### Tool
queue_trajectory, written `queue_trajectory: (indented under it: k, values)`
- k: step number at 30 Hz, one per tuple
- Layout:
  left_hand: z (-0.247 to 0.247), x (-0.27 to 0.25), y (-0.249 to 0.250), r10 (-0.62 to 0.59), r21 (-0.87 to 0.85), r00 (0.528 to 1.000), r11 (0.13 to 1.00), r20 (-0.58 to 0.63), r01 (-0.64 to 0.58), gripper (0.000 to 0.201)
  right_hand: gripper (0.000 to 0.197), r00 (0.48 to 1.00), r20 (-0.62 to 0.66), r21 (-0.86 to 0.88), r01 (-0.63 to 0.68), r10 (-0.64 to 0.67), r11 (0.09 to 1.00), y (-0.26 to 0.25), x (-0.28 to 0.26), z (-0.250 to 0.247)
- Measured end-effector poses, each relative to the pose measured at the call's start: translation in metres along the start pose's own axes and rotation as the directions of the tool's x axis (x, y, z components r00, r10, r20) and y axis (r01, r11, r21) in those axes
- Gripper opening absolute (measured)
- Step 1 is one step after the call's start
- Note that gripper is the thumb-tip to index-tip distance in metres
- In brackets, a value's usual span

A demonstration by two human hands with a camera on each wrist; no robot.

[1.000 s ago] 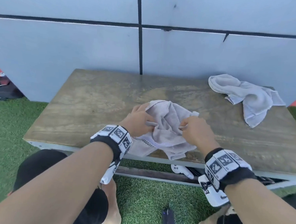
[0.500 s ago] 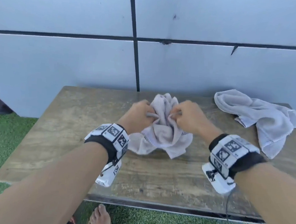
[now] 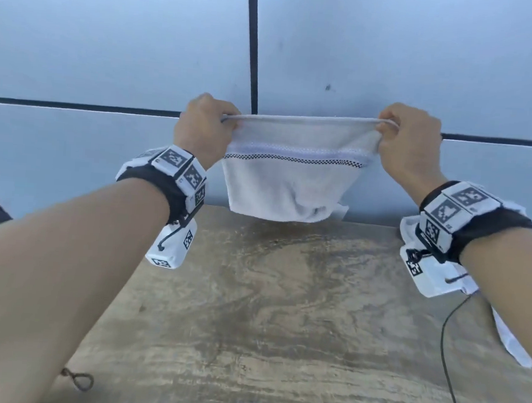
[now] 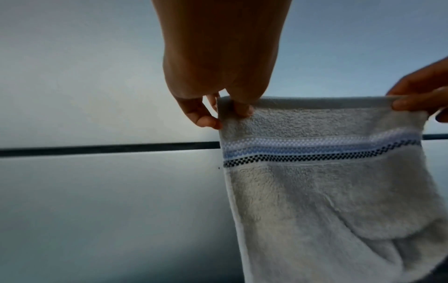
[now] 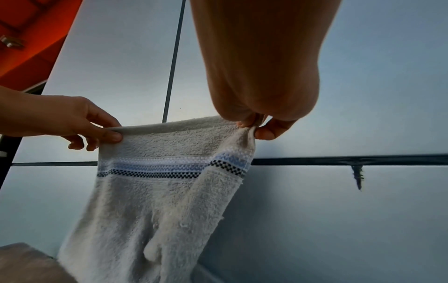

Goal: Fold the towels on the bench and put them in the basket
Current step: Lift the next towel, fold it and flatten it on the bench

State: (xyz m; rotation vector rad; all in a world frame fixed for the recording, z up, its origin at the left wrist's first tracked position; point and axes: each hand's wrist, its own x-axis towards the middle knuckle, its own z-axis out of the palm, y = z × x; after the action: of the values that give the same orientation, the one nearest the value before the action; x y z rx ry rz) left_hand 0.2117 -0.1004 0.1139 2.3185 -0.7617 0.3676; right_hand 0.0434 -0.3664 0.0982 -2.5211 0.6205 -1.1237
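Backdrop: pale blue-grey panelled wall (image 3: 111,49) with dark seams, straight behind a worn wooden desk (image 3: 282,312).
Hands, count: two, both raised above the far edge of the desk.
Left hand (image 3: 202,127): fingers curled, thumb and fingertips (image 4: 242,110) pinching the top left corner of the towel; wrist bent, knuckles toward the wall.
Right hand (image 3: 410,139): fingers curled, pinching the top right corner, where the cloth bunches into a small gather (image 5: 249,134).
Arms: both forearms reach forward and upward, each with one marker-covered wrist band and a white camera box slung beneath.
Towels, count: two in sight.
Held towel (image 3: 287,174): pale grey-white, stretched between the hands, top edge level and running left to right; it hangs straight down in front of the wall, its lower edge above the desk's back edge, rumpled at the bottom right.
Stripe: one woven band of white, light blue and dark checks (image 4: 315,151) crosses it parallel to the top edge.
Second towel (image 3: 512,347): lying on the desk at the right, mostly hidden behind the right forearm.
Cable: one thin dark lead (image 3: 447,340) trails from the right wrist box.
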Motion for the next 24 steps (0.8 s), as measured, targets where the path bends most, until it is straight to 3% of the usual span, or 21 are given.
queue_trajectory:
  k: [3, 6, 8, 15, 20, 24]
  values:
    - [-0.005, 0.003, 0.004, -0.076, -0.102, 0.997, 0.992, -0.013, 0.074, 0.021, 0.014, 1.000, -0.008, 0.015, 0.002, -0.002, 1.000, -0.003, 0.003, 0.007]
    - [-0.005, 0.004, 0.007, -0.226, -0.346, 0.973, 0.910, 0.051, 0.230, 0.019, 0.014, 0.999, -0.013, 0.021, -0.033, 0.033, 0.999, -0.008, 0.007, 0.007]
    - [-0.004, 0.006, 0.009, -0.264, -0.441, 0.963, 0.859, 0.050, 0.258, 0.018, 0.014, 0.997, -0.015, 0.030, -0.070, 0.070, 0.997, -0.011, 0.011, 0.002]
    - [-0.015, 0.002, 0.013, -0.154, -0.359, 0.985, 0.926, -0.077, 0.117, 0.015, 0.013, 0.999, 0.018, 0.101, -0.046, 0.045, 0.994, -0.016, 0.010, -0.021]
    - [-0.025, -0.028, 0.005, -0.090, -0.239, 0.996, 0.967, -0.012, 0.085, 0.014, 0.011, 0.990, 0.113, 0.139, -0.099, 0.083, 0.985, -0.013, -0.021, -0.032]
    - [-0.031, -0.066, -0.009, -0.079, -0.155, 0.989, 0.983, 0.128, 0.099, 0.016, 0.008, 0.971, 0.210, 0.106, -0.143, 0.118, 0.984, -0.013, -0.061, -0.041]
